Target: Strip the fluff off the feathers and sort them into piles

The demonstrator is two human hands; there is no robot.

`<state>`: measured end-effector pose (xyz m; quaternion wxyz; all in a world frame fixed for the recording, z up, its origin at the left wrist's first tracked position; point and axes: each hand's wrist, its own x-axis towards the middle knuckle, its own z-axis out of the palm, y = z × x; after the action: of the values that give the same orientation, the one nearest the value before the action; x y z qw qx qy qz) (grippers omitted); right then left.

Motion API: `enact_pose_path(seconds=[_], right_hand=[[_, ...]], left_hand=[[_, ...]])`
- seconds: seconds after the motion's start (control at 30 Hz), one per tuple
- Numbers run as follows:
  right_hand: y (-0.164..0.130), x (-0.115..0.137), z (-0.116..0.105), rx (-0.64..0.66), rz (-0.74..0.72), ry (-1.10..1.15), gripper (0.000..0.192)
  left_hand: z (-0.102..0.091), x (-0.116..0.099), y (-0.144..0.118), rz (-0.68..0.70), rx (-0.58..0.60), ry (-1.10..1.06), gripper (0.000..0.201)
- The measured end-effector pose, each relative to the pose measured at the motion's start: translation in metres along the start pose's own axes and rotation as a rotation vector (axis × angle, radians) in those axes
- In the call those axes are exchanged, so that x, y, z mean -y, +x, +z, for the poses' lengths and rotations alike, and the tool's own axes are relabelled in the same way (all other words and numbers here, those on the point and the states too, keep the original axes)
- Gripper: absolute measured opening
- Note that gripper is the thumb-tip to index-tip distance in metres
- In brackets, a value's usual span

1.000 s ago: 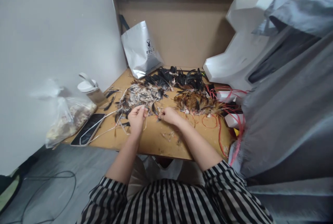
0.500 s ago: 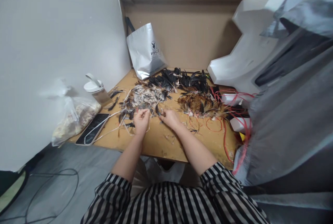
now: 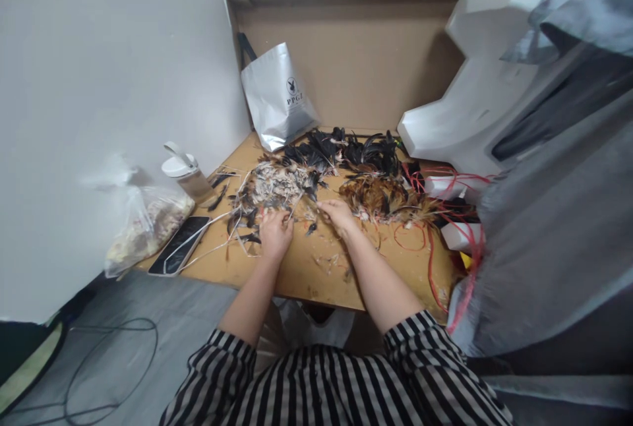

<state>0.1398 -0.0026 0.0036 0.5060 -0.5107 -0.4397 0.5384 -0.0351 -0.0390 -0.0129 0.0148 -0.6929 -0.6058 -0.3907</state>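
Note:
My left hand point(image 3: 275, 235) is closed in a pinch at the near edge of a pile of pale and dark feathers point(image 3: 277, 183). A thin pale strand point(image 3: 297, 204) rises from its fingertips; whether it is string or a quill I cannot tell. To the right, my right hand point(image 3: 339, 216) has its thumb and fingers pressed together, and what lies between them is too small to make out. A dark feather point(image 3: 311, 229) lies on the table between the hands. Brown feathers point(image 3: 370, 196) are heaped beyond my right hand, with black feathers point(image 3: 324, 150) behind.
On the wooden table point(image 3: 316, 274), a phone point(image 3: 179, 245), a lidded cup point(image 3: 190, 179) and a plastic bag point(image 3: 148, 225) stand left. A silver bag point(image 3: 277, 99) leans at the back. Red string point(image 3: 429, 268) trails at the right, beside grey cloth point(image 3: 554, 228).
My right hand has moved right and slightly up, away from my left hand. My left hand has shifted a little right. A dark feather now shows on the table between them.

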Motion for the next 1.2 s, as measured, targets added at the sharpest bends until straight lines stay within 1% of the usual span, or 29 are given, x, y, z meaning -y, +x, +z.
enact_pose_path(seconds=[0.1, 0.2, 0.33, 0.53, 0.67, 0.77, 0.9, 0.97, 1.07, 1.2], right_hand=[[0.001, 0.004, -0.002, 0.108, 0.1, 0.3, 0.029], [0.001, 0.005, -0.003, 0.177, 0.131, 0.432, 0.032], [0.001, 0.001, -0.004, 0.193, 0.142, 0.483, 0.031], [0.004, -0.003, -0.007, 0.202, 0.14, 0.517, 0.026], [0.003, 0.0, -0.007, 0.207, 0.129, 0.465, 0.023], [-0.001, 0.003, -0.004, 0.209, 0.09, 0.429, 0.024], [-0.006, 0.004, 0.001, 0.251, -0.011, 0.402, 0.025], [-0.008, 0.004, 0.003, 0.271, -0.035, 0.394, 0.025], [-0.008, 0.003, 0.005, 0.278, -0.027, 0.374, 0.026], [-0.007, 0.002, 0.007, 0.274, -0.003, 0.381, 0.026]], left_hand=[[0.003, 0.001, -0.001, -0.021, 0.046, 0.059, 0.023], [0.005, 0.002, -0.001, -0.034, 0.085, 0.116, 0.023], [0.003, 0.001, -0.001, -0.009, 0.085, 0.081, 0.022], [-0.008, -0.007, 0.001, 0.032, -0.088, -0.105, 0.022], [-0.013, -0.013, 0.003, 0.027, -0.077, -0.257, 0.018], [-0.01, -0.022, 0.01, -0.053, -0.032, -0.457, 0.017], [-0.001, -0.038, 0.023, -0.288, 0.046, -0.804, 0.019], [0.002, -0.044, 0.027, -0.364, 0.092, -0.918, 0.021], [0.004, -0.046, 0.028, -0.436, 0.132, -1.065, 0.025], [0.005, -0.042, 0.027, -0.475, 0.089, -1.146, 0.03]])
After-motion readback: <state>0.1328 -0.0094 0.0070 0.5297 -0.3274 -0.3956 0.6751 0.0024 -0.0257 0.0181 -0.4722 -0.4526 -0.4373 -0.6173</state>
